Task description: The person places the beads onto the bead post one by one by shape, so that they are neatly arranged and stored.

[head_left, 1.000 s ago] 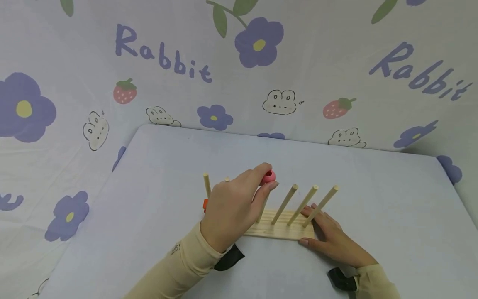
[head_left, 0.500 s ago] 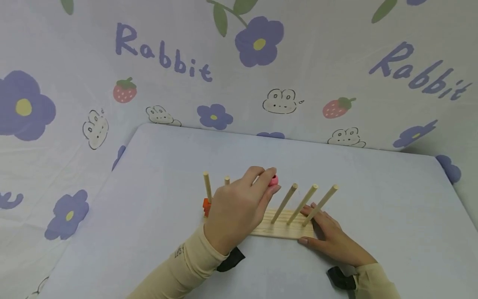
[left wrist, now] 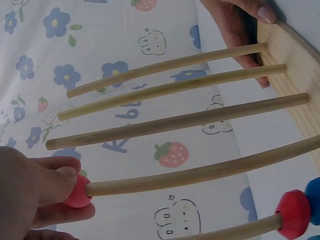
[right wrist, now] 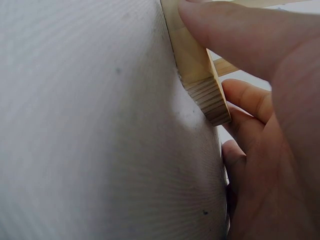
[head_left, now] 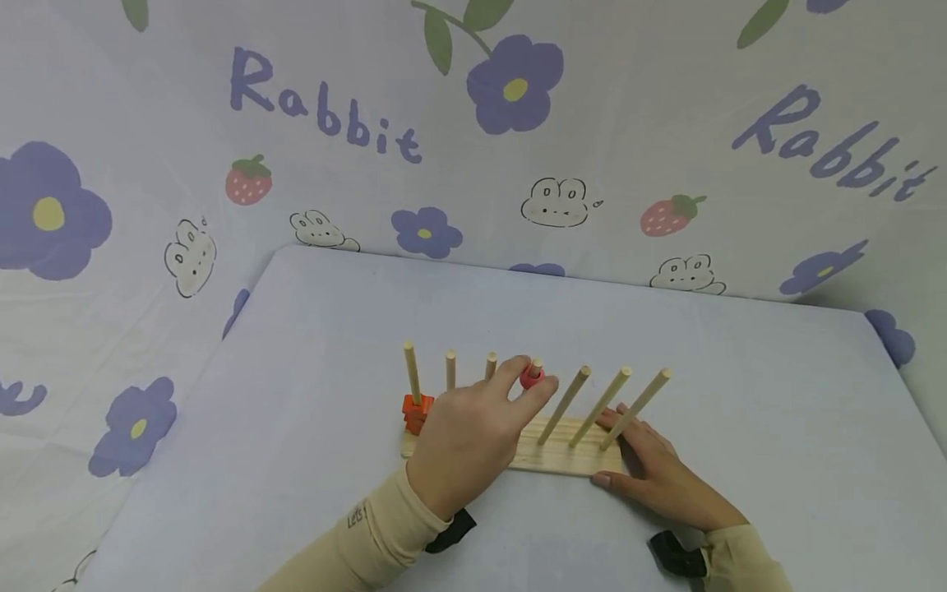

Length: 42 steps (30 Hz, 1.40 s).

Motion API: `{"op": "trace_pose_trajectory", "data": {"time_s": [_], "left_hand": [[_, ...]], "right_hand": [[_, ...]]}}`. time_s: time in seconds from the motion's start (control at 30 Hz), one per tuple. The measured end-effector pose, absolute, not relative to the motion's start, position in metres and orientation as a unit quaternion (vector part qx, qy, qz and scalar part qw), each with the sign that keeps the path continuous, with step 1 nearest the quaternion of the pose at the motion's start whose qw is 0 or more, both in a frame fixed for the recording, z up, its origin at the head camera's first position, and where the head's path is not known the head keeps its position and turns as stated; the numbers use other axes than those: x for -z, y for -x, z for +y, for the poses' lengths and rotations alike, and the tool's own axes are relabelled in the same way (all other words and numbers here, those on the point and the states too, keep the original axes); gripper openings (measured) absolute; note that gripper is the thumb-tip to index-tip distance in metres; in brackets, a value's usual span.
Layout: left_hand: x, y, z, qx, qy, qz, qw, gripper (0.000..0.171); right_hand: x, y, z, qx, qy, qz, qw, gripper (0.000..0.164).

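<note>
My left hand (head_left: 469, 432) pinches a small pinkish-red bead (left wrist: 80, 194) between thumb and fingers. The bead sits around the top end of a wooden peg (left wrist: 165, 179), whose tip pokes through its hole in the head view. That peg is one of several rising from a pale wooden board (head_left: 562, 462). At the board's right end, my right hand (head_left: 654, 464) grips it, thumb at the near edge and fingers at the far edge. Orange pieces (head_left: 416, 413) are stacked low on the leftmost peg. The left hand hides part of the board.
In the left wrist view, a red bead (left wrist: 292, 215) and a blue bead (left wrist: 314, 200) are on a neighbouring peg. Three bare pegs (head_left: 608, 407) stand right of the held bead. A white cloth (head_left: 355, 321) covers the table, and a printed curtain (head_left: 473, 164) hangs behind.
My left hand has lowered slightly, bringing the bead from above the peg onto its tip. The right hand and the board have stayed in place.
</note>
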<state>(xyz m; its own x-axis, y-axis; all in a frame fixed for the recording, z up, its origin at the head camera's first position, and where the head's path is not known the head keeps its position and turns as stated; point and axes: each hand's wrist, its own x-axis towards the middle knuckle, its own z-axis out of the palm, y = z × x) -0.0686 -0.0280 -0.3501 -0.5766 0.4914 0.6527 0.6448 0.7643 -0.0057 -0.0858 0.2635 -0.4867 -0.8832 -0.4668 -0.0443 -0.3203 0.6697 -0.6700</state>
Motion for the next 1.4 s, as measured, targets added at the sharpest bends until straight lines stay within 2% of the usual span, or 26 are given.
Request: {"op": "trace_pose_trajectory", "data": {"time_s": [0.1,0.4,0.8,1.4], "left_hand": [[0.358,0.067,-0.029,0.112,0.326,-0.884,0.316,0.043],[0.393,0.067,-0.034,0.114,0.339,-0.899,0.253,0.037],[0.432,0.07,-0.031,0.062,0.348,-0.921,0.162,0.015],[0.443,0.066,-0.026,-0.005,0.326,-0.94,0.1,0.019]], "right_hand": [[0.487,0.085,0.263,0.343,0.218,0.908,0.106,0.07],[0.486,0.085,0.263,0.347,0.218,0.905,0.11,0.071],[0.486,0.085,0.263,0.354,0.227,0.902,0.101,0.069],[0.486,0.085,0.261,0.343,0.215,0.909,0.1,0.067]]}}
